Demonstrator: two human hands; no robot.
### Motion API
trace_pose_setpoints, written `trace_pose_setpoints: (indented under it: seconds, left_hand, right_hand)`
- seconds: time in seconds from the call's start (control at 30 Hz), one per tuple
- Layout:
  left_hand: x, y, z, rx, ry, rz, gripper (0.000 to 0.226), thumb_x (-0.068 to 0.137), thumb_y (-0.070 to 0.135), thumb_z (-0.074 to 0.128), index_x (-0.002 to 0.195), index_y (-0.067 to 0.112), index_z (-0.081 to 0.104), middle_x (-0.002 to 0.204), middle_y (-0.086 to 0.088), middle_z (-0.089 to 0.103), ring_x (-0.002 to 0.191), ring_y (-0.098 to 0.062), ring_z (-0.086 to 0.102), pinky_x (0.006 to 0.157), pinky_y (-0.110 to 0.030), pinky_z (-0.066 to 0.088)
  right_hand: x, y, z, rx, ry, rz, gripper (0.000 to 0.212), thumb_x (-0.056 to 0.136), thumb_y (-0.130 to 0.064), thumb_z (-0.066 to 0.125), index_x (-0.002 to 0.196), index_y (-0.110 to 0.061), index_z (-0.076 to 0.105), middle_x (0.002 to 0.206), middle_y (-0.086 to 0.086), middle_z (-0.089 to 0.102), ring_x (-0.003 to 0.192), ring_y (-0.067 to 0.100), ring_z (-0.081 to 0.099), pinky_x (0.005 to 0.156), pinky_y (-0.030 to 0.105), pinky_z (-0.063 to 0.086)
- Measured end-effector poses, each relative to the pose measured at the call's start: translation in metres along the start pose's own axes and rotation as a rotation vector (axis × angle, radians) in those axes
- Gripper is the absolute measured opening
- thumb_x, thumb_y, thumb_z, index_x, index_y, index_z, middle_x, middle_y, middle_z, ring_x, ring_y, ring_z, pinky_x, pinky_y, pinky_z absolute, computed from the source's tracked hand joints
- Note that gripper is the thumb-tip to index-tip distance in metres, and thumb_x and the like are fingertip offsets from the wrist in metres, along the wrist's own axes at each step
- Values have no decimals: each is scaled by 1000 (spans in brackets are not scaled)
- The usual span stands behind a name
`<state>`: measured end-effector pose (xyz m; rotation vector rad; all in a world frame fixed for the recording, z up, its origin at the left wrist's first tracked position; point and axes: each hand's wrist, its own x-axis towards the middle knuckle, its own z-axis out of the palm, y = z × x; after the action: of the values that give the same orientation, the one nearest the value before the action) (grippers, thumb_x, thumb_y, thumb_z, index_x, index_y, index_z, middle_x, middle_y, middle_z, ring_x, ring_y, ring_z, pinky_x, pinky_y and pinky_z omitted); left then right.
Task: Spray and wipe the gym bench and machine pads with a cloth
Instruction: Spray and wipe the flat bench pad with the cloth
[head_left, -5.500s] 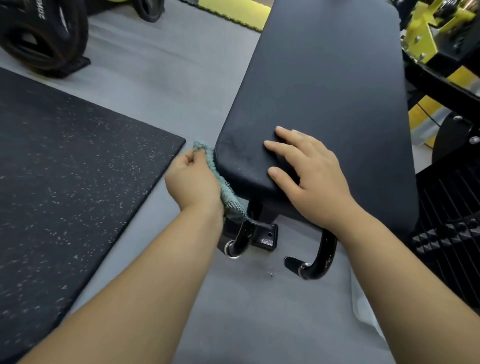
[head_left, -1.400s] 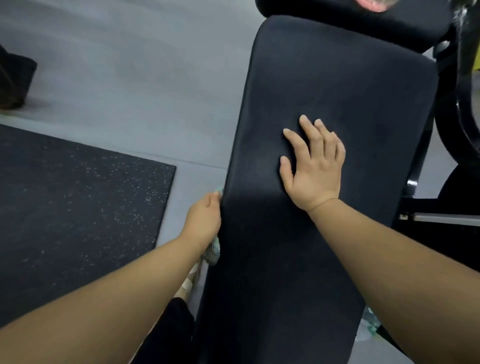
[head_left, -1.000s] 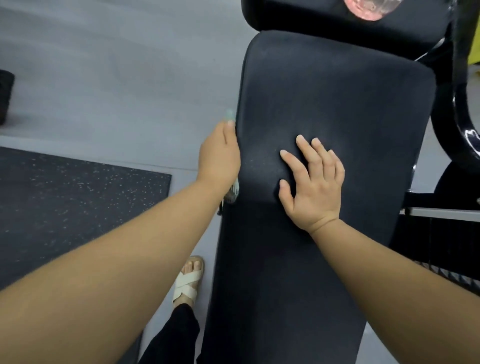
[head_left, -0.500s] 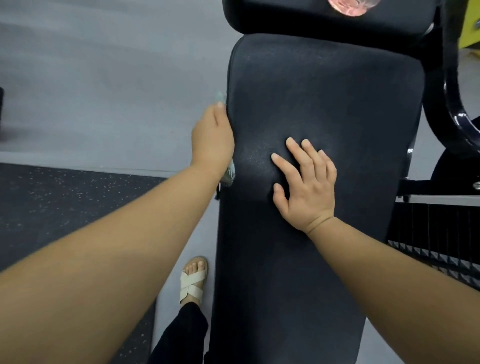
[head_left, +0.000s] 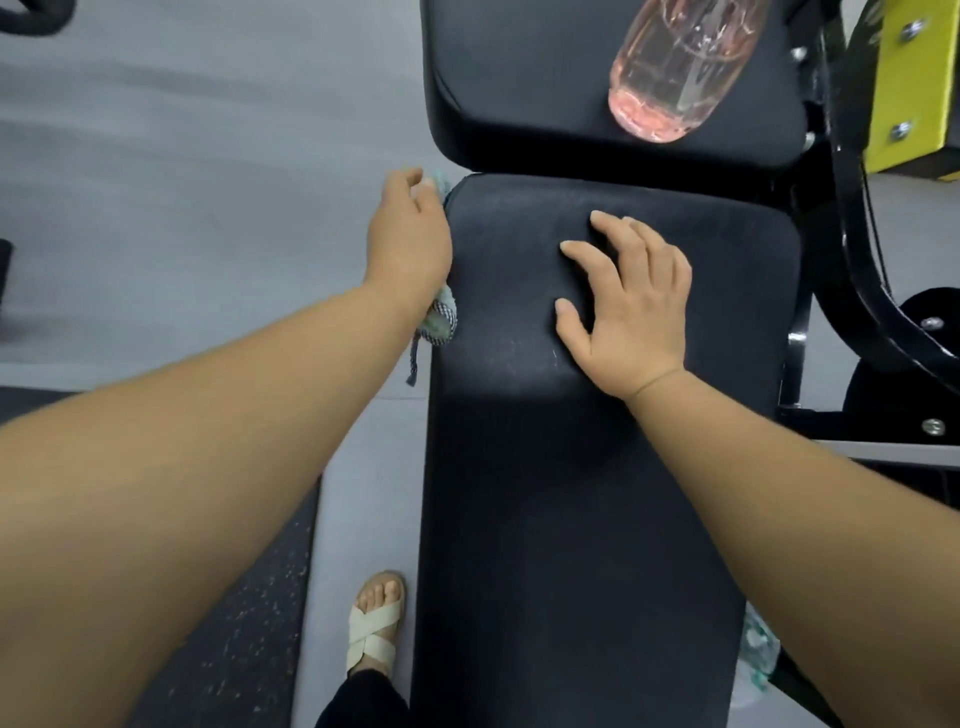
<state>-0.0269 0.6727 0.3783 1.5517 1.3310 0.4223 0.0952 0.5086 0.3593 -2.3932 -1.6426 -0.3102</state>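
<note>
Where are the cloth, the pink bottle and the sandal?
cloth (head_left: 440, 319): head view, bunched end below the left hand.
pink bottle (head_left: 670, 73): head view, clear body.
sandal (head_left: 373, 630): head view, crossed straps.

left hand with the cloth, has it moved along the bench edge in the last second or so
Yes. The left hand has slid the cloth forward along the bench pad side, up to the gap before the next pad.

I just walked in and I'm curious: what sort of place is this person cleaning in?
Most likely a gym: a long black padded bench, a yellow and black machine frame beside it, and speckled rubber floor matting.
</note>
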Motion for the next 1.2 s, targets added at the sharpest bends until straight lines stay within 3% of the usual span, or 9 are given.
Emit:
trace_pose_setpoints:
  seconds: [0.13, 0.23, 0.4, 0.57, 0.73, 0.87, 0.93, 1.0, 1.2]
  left_hand:
    - [-28, -20, -2, 59, -49, -52, 30, 102, 31, 26, 91, 11, 44, 76, 4, 44, 73, -16, 41, 59, -31, 26]
    - [-43, -28, -5, 51, -78, -127, 34, 102, 29, 26, 72, 16, 37, 71, 4, 39, 63, -10, 36, 57, -27, 31]
    - [5, 10, 4, 108, -5, -117, 34, 101, 20, 27, 78, 6, 48, 82, -8, 53, 84, -26, 45, 76, -35, 35]
    - [30, 28, 5, 182, -90, -26, 42, 96, 18, 35, 55, 13, 31, 60, 0, 33, 67, -25, 32, 62, -32, 27]
    - [15, 18, -1, 291, -126, 83, 41, 99, 27, 38, 58, 22, 35, 85, 0, 40, 84, -18, 43, 78, -27, 34]
    - [25, 31, 5, 443, -77, 173, 44, 97, 21, 38, 54, 19, 30, 61, 2, 33, 65, -20, 35, 58, -30, 19]
    - [27, 46, 12, 534, -58, 291, 36, 96, 22, 40, 62, 19, 52, 69, 0, 50, 71, -23, 46, 62, -29, 26]
    - [28, 66, 30, 685, -123, 429, 28, 96, 26, 42, 97, 20, 69, 99, -4, 65, 96, -27, 56, 75, -32, 39]
    - [13, 105, 92, 916, -324, 631, 28, 98, 25, 41, 112, 20, 65, 109, -4, 65, 103, -24, 58, 72, -29, 36]
  right_hand:
    - [-2, 1, 2, 33, 52, -8, 43, 83, -38, 51, 122, -21, 51, 136, 9, 49, 127, 28, 37, 102, 44, 26]
    - [0, -1, 2, 45, 57, -13, 43, 83, -37, 50, 122, -20, 51, 136, 9, 48, 126, 29, 37, 101, 44, 26]
    - [-2, 1, 3, 52, 79, -15, 42, 83, -36, 50, 121, -20, 51, 136, 9, 47, 126, 29, 39, 101, 45, 28]
    - [-2, 3, 5, 76, 77, -15, 42, 82, -37, 50, 122, -21, 51, 137, 6, 45, 127, 28, 39, 101, 45, 29]
    - [-1, 1, 5, 77, 78, -1, 42, 81, -37, 50, 121, -21, 53, 136, 6, 47, 126, 28, 40, 101, 44, 28]
    - [0, 1, 5, 83, 85, -1, 42, 81, -36, 50, 120, -20, 54, 135, 8, 49, 126, 28, 40, 102, 42, 26]
    - [0, 0, 4, 83, 88, -2, 42, 80, -36, 51, 120, -20, 53, 134, 9, 51, 126, 28, 40, 102, 43, 27]
    - [1, 0, 4, 85, 84, 0, 43, 80, -35, 52, 120, -20, 53, 134, 9, 52, 126, 28, 39, 102, 43, 27]
    - [0, 2, 4, 88, 95, 1, 41, 79, -35, 51, 117, -18, 51, 132, 10, 49, 125, 28, 39, 102, 44, 28]
